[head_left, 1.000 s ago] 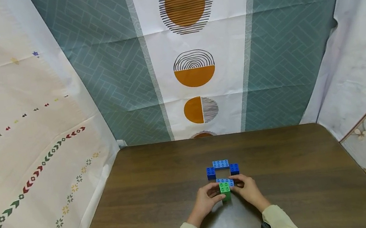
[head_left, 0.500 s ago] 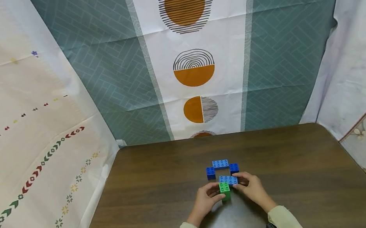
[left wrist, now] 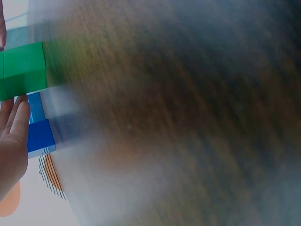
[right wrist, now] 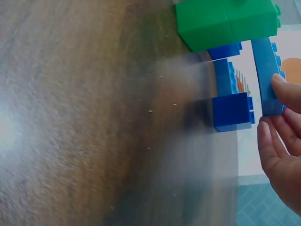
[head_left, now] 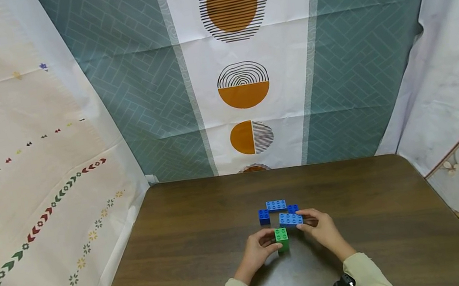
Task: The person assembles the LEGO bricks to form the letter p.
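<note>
My left hand (head_left: pixel 256 253) pinches a green stack (head_left: pixel 282 240) of two toy building bricks standing on the table, thumb on the near side and fingers behind. The seam between the green bricks (left wrist: pixel 23 70) shows in the left wrist view. My right hand (head_left: pixel 323 230) holds a light blue eight-stud brick (head_left: pixel 291 219) by its right end. In the right wrist view this light blue brick (right wrist: pixel 265 77) is off the table, between thumb and fingers, studs up. Its left end is close to the green stack's top; the head view shows a small gap between them.
Behind the hands, another light blue brick (head_left: pixel 276 205) lies on the wooden table (head_left: pixel 197 227). A dark blue brick (head_left: pixel 264 217) stands at its left end and a second dark blue brick (head_left: pixel 293 208) at its right, partly covered. Patterned cloths (head_left: pixel 152 100) hang around the table.
My right hand has lifted the light blue brick away from the green stack, up and to the right in the head view. The left hand keeps its hold on the green bricks.
</note>
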Action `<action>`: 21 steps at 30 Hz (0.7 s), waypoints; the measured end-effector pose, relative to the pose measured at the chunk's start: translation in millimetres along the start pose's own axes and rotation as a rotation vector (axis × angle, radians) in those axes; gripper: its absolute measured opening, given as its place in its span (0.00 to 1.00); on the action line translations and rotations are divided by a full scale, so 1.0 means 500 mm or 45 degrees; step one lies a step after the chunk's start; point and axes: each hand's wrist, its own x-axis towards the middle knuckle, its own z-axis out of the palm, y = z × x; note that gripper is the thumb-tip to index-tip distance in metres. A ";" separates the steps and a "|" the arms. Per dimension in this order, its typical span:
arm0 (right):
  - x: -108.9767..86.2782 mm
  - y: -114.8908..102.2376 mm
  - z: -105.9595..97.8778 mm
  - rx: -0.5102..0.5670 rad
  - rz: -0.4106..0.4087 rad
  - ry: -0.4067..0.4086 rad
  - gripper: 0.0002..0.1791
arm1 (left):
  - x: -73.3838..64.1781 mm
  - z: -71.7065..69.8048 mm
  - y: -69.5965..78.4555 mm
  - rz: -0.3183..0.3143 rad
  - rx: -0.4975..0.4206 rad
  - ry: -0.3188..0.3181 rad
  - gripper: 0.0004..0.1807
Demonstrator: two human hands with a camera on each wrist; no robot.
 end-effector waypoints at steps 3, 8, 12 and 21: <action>0.001 -0.007 -0.007 0.005 -0.001 -0.031 0.19 | -0.001 0.000 -0.001 0.007 -0.002 -0.001 0.17; -0.001 -0.023 -0.020 0.035 -0.034 -0.078 0.19 | 0.000 0.000 -0.002 0.007 -0.022 0.005 0.17; -0.005 -0.031 -0.028 0.024 -0.033 -0.122 0.20 | 0.000 0.001 0.001 -0.007 -0.021 0.013 0.17; -0.018 -0.045 -0.036 0.096 -0.014 -0.214 0.20 | -0.006 0.004 0.029 0.004 0.039 0.006 0.17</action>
